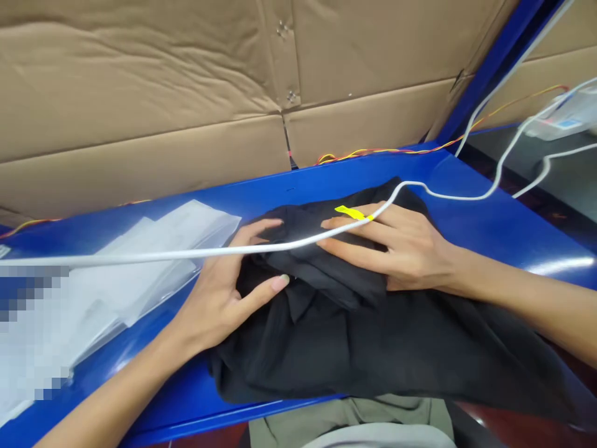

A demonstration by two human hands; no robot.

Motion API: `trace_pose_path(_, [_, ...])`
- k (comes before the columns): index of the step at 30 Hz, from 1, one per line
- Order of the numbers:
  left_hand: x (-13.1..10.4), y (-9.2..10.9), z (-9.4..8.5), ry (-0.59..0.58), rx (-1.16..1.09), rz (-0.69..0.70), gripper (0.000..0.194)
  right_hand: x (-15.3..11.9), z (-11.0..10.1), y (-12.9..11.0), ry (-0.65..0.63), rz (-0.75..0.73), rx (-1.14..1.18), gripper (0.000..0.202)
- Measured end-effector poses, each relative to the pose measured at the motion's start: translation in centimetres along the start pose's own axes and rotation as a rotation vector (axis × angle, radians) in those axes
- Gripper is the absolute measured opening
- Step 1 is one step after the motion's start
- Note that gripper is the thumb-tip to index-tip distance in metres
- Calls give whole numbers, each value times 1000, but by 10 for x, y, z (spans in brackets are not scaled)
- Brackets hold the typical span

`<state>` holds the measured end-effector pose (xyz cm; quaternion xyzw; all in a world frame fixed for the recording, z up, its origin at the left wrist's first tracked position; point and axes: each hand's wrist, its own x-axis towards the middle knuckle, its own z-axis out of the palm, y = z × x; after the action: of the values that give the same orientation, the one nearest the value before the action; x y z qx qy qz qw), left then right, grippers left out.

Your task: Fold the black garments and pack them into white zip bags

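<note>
A black cloth garment (401, 348) lies bunched and folded on the blue table, its lower part hanging past the front edge at right. My left hand (221, 295) rests at its left side, thumb and index finger spread apart over the folds; its other fingers are partly hidden. On the upper right of the bundle lies my right hand (405, 246), palm down, fingers stretched out over the cloth, thumb out of sight. A small yellow strip (349, 213) shows by the right fingertips; I cannot tell what it is fixed to.
A white cable (140, 256) runs across the view, passing in front of both hands. Clear plastic bags with white contents (163, 249) lie left on the blue table (181, 404). Brown cardboard (140, 81) lines the back, with red and yellow wires (373, 151) along its foot.
</note>
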<state>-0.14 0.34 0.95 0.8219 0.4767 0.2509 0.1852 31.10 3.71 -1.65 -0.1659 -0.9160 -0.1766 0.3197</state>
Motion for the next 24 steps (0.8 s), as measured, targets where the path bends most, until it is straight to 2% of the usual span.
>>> trace_pose_path(2, [-2,0,0,-40,-38,32,85,3,-4,-11,71,22,-112,47])
trace_pose_path(4, [-2,1,0,-80,-70,6,104,5,-6,-21,130,31,-196,42])
trace_pose_path(7, [0,4,1,-105,-123,-90,118,6,-8,-27,147,23,-201,40])
trace_pose_path(9, [3,5,2,-113,-173,-125,118,6,-9,-23,78,22,-94,43])
trace_pose_path(12, [6,3,3,-81,-218,-131,103,4,-9,-11,-47,19,118,47])
trace_pose_path(14, [7,1,2,-49,-208,-119,92,4,-8,-4,-73,28,226,50])
trace_pose_path(19, [10,-1,2,-87,-215,-151,90,1,-6,1,-60,75,324,47])
trace_pose_path(24, [10,1,2,-28,-353,-184,94,0,-11,-3,72,77,281,43])
